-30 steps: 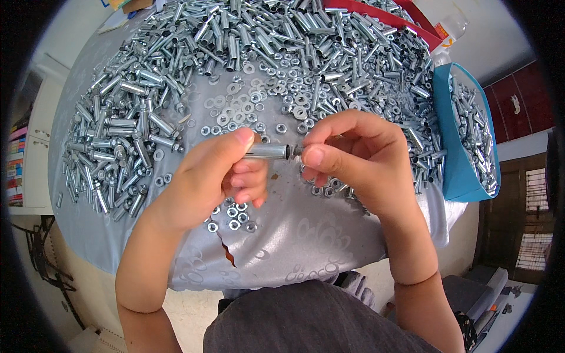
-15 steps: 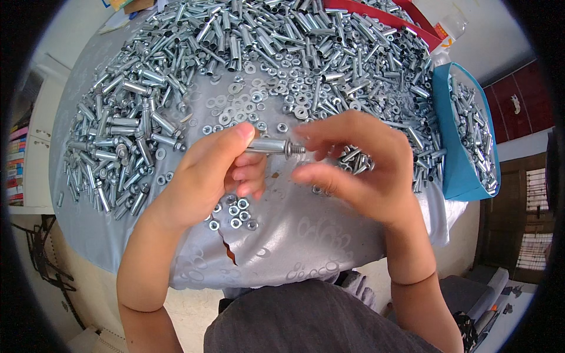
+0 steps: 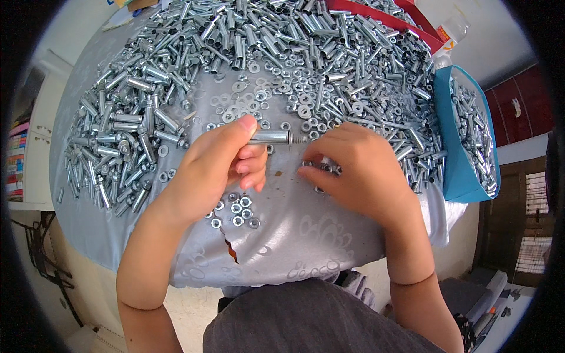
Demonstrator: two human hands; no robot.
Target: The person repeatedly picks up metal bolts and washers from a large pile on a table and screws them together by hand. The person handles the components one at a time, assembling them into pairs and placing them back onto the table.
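My left hand (image 3: 220, 156) is closed round a shiny metal sleeve anchor bolt (image 3: 272, 137), held level with the thumb on top. Its threaded end (image 3: 299, 140) points right, toward my other hand. Lower and to the right, my right hand (image 3: 359, 170) is bent over some small nuts, thumb and fingertips drawn together round a nut (image 3: 307, 164). More nuts (image 3: 328, 168) show in the gap behind its fingertips. Below my left hand lies a small group of loose nuts (image 3: 238, 220) on the silvery tablecloth (image 3: 282, 247).
Flat washers (image 3: 238, 86) lie beyond my hands. Metal sleeves (image 3: 235, 41) are heaped at the back, and assembled anchor bolts (image 3: 126, 126) at the left. A blue box (image 3: 456, 176) of metal parts stands right, a red tray (image 3: 432, 38) back right. The cloth has a tear (image 3: 231, 253).
My right hand has moved away from the bolt's threaded end, down and right to the nuts. My left hand still holds the bolt, raised slightly.
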